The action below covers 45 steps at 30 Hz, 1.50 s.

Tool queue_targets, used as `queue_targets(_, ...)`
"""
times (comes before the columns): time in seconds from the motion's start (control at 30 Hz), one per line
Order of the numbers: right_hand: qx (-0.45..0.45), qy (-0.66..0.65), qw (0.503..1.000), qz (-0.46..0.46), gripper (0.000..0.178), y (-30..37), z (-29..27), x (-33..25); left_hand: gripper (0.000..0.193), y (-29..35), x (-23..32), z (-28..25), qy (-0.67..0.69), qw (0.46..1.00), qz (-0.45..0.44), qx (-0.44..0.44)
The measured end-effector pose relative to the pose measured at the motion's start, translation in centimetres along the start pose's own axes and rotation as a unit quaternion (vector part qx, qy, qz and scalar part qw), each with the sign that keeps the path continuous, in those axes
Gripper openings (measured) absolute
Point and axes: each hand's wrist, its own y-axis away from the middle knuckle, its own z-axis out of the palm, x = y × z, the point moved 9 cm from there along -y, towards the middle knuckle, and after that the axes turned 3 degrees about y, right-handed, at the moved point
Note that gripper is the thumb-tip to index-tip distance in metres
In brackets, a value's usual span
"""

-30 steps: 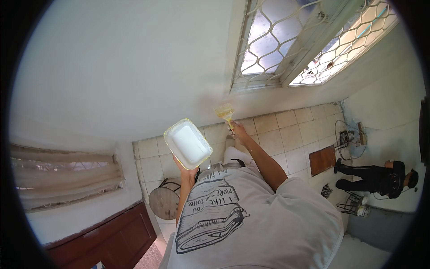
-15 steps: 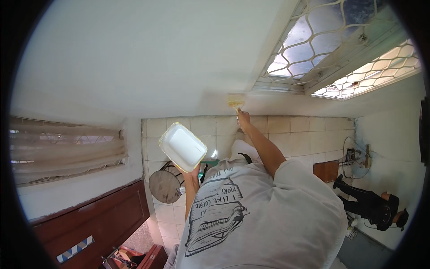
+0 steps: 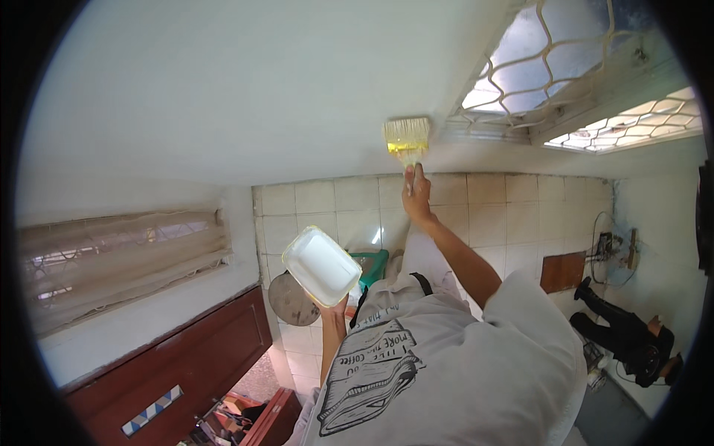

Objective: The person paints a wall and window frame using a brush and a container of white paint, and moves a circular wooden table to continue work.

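item one: a flat, wide paintbrush, pale bristles, yellow across their lower part. we find its handle gripped in the right hand, fingers closed about it, the bristles pointing up and away from the wearer. position: before the pale wall, just left of and below the window with a metal grille. whether the bristle tips touch the wall, we cannot tell.

item two: a white rectangular tray, rounded corners, yellowish marks along the rim. we record it tilted, its hollow side facing us, borne at the lower corner by the left hand; that hand is mostly hidden behind it, though the tray is plainly held. location: left of the brush, nearer the body, above the floor. its inside is white; whether that is paint, we cannot tell.

surroundings: a round stool, partly behind the tray; a green object, just right of the tray, kind unclear; pale floor tiles; a reddish-brown panelled door at lower left; a sheer curtain above it; a person in dark clothes at far right, well apart from both hands.
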Motion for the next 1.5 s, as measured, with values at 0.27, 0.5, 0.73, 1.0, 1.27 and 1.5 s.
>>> queue_targets(0.27, -0.056, 0.134, 0.975, 0.165, 0.038, -4.2, 8.2, 17.3, 0.054, 1.3, 1.3, 1.0, 0.010, 0.999, -0.005, -0.032)
queue_targets(0.5, 0.032, -0.046, 0.996, -0.064, 0.043, -0.5, -0.2, 1.7, 0.059, 3.9, 2.5, 2.5, 0.122, 0.985, -0.028, -0.117)
queue_targets(0.73, -0.127, -0.125, 0.984, -0.012, 0.040, 8.4, -8.1, -7.9, 0.069, 4.6, -0.8, 7.2, 0.266, 0.893, -0.201, -0.302)
queue_targets(1.0, -0.126, -0.085, 0.988, 0.019, 0.033, 18.6, -16.5, -9.3, 0.057, 3.0, -7.9, 9.9, 0.262, 0.856, -0.307, -0.324)
queue_targets(1.27, -0.050, -0.253, 0.966, 0.015, 0.029, 22.2, -22.2, -13.0, 0.058, 1.7, -15.0, 8.1, 0.209, 0.871, -0.331, -0.297)
queue_targets(1.5, -0.025, -0.211, 0.973, -0.088, 0.035, 22.6, -25.1, -16.0, 0.061, 2.1, -15.1, 11.1, 0.019, 0.947, -0.240, -0.214)
